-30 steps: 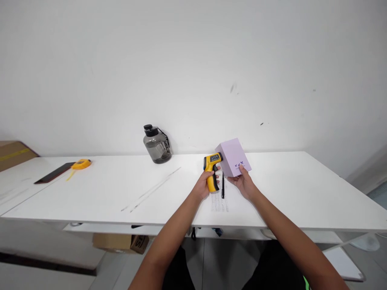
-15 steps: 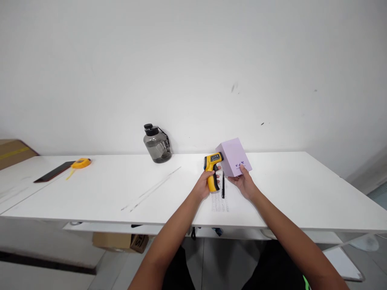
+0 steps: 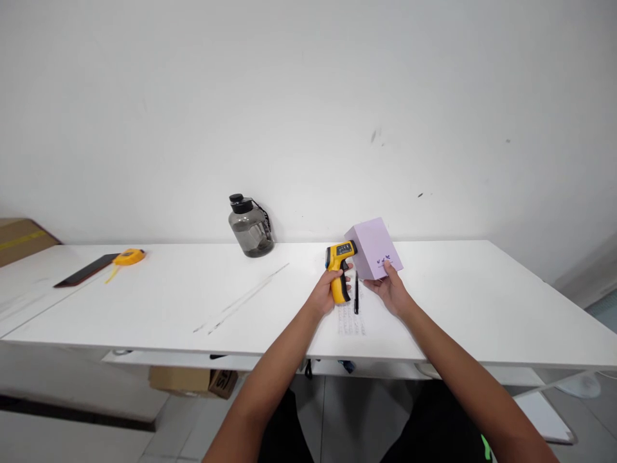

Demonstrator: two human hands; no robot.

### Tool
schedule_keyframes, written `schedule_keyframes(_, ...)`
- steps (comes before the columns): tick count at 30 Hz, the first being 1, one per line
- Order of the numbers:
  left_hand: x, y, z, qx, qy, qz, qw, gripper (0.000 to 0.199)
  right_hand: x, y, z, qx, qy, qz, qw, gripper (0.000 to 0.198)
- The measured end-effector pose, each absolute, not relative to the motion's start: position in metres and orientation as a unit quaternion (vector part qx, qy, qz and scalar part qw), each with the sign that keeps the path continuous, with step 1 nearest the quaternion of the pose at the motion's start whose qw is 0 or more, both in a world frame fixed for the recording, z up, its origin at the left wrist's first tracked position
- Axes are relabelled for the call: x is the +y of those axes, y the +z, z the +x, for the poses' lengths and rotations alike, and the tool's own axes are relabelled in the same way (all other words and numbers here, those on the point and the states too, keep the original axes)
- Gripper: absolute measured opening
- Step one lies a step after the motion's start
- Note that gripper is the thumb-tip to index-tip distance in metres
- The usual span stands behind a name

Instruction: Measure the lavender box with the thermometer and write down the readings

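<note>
Gripping yellow gun-shaped thermometer (image 3: pixel 336 259) in clamped fingers of left hand (image 3: pixel 323 294); holding lilac box (image 3: pixel 376 243) in clamped fingers of right hand (image 3: pixel 395 294), near black pen (image 3: pixel 357 297).

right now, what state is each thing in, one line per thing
yellow thermometer gun: held in left hand, display unreadable
purple box: held tilted in right hand, no open flap visible
black pen: lying down, capped or not unclear
bottle: upright, cap on, fill level unclear
tape measure: tape partly out
dark flat piece: lying flat
</note>
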State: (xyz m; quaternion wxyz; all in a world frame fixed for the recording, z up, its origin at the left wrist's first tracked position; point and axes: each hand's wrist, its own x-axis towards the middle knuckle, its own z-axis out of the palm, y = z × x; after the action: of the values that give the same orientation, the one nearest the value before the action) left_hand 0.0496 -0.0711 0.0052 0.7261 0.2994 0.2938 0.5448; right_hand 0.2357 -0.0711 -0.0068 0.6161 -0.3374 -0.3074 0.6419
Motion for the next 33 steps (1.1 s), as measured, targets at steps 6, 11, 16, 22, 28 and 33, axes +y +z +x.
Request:
schedule_keyframes(6, -0.0696, 0.0042, 0.0493, 0.296, 0.547, 0.297, 0.724, 0.033, -0.0704, -0.008, 0.2363, -0.311, 0.64, -0.342, 0.613, 0.056)
schedule_keyframes(11, -0.0702, 0.0049, 0.0486, 0.298, 0.545, 0.298, 0.724, 0.031, -0.0704, -0.0081, 0.2363, -0.315, 0.636, -0.346, 0.614, 0.054)
schedule_keyframes(16, -0.0715, 0.0059, 0.0482, 0.299, 0.545, 0.294, 0.726, 0.03, -0.0709, -0.0073, 0.2357, -0.313, 0.637, -0.341, 0.616, 0.054)
schedule_keyframes(22, -0.0717, 0.0058, 0.0484, 0.29, 0.542, 0.298, 0.73, 0.031, -0.0714, -0.0067, 0.2359, -0.312, 0.637, -0.339, 0.618, 0.053)
schedule_keyframes(28, -0.0684, 0.0024, 0.0516, 0.32, 0.564, 0.321, 0.691, 0.039, -0.0699, -0.0089, 0.2369, -0.318, 0.638, -0.346, 0.609, 0.054)
schedule_keyframes(33, -0.0683, 0.002, 0.053, 0.322, 0.564, 0.336, 0.682, 0.047, -0.0681, -0.0114, 0.2371, -0.32, 0.638, -0.348, 0.609, 0.056)
